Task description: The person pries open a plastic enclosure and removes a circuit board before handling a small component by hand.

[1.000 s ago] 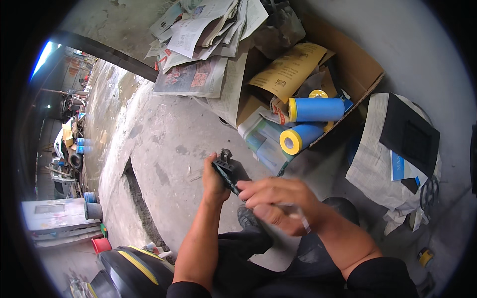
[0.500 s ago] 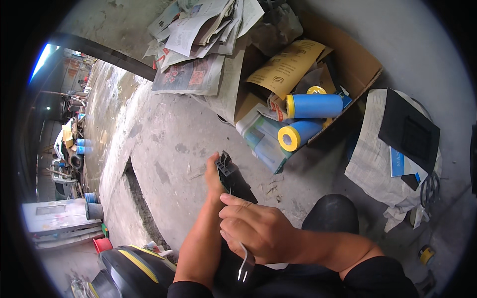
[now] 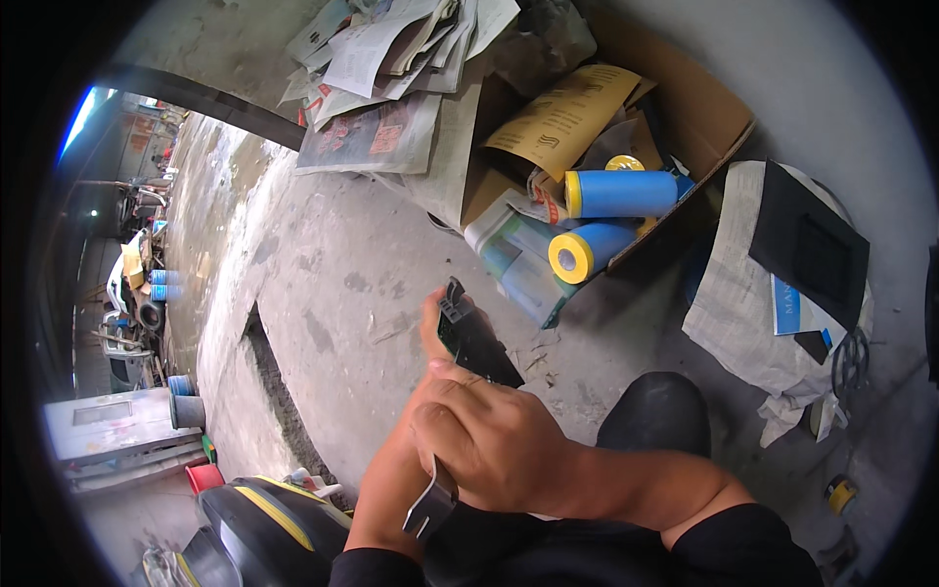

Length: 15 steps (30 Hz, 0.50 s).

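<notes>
Left hand (image 3: 432, 335) grips a black part (image 3: 485, 350) — 12 o'clock of the right hand (image 3: 499, 435), clenched round a metal tool (image 3: 436, 499) — work seems midway, the remainder unclear.

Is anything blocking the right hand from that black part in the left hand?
Nothing visible: the right hand is close beside the black part, and the metal strip it grips sticks out away from that part.

The grey concrete floor (image 3: 333, 249) carries a cardboard box (image 3: 702, 110) and debris (image 3: 535, 372).

Blue rolls (image 3: 621, 194) in a cardboard box (image 3: 706, 115)
</notes>
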Tool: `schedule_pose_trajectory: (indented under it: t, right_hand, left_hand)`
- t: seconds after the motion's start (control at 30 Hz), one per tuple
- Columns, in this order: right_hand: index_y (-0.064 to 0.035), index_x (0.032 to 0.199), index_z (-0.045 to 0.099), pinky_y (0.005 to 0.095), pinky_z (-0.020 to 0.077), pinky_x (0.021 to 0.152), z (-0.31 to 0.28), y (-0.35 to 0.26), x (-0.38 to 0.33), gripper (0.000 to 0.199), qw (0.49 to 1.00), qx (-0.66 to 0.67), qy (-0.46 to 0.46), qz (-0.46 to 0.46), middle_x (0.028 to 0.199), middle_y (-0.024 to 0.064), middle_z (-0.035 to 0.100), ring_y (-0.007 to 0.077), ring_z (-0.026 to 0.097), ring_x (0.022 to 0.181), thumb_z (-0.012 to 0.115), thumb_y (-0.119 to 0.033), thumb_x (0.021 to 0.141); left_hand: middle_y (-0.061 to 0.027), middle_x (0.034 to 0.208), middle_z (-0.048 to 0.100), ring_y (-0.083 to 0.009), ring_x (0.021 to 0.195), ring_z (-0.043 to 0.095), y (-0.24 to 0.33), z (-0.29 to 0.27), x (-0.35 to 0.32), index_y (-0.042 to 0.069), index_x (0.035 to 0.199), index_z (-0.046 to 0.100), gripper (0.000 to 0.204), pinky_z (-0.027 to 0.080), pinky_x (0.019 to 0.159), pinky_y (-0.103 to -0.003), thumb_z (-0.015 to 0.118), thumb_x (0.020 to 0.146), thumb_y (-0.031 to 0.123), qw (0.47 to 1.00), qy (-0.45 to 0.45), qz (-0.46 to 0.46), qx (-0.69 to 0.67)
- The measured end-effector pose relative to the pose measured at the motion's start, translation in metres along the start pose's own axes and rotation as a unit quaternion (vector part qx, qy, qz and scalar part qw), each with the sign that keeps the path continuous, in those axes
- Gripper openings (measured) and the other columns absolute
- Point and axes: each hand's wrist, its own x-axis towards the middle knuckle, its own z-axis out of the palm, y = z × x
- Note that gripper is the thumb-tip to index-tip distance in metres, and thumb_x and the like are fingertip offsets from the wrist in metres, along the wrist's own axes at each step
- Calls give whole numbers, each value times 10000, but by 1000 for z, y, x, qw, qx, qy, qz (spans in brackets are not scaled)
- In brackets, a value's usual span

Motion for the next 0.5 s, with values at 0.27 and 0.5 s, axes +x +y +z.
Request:
schedule_pose_trajectory:
  t: [0.27,0.5]
  right_hand:
    - [-15,881,557,377,573,750,-8,16,2,65,1000,-1,9,-29,917,139,631,363,672,860,596,-24,831]
    - [-2,1017,624,353,515,856,-50,33,9,140,966,215,15,145,1056,165,660,318,643,1019,602,-96,915]
  left_hand:
    - [-49,685,572,-184,595,541,-11,-10,22,86,830,592,348,447,570,-319,500,914,411,998,30,-12,-47]
    - [-77,866,651,-209,775,625,15,19,19,45,950,604,396,498,742,-346,486,918,422,992,96,22,-82]
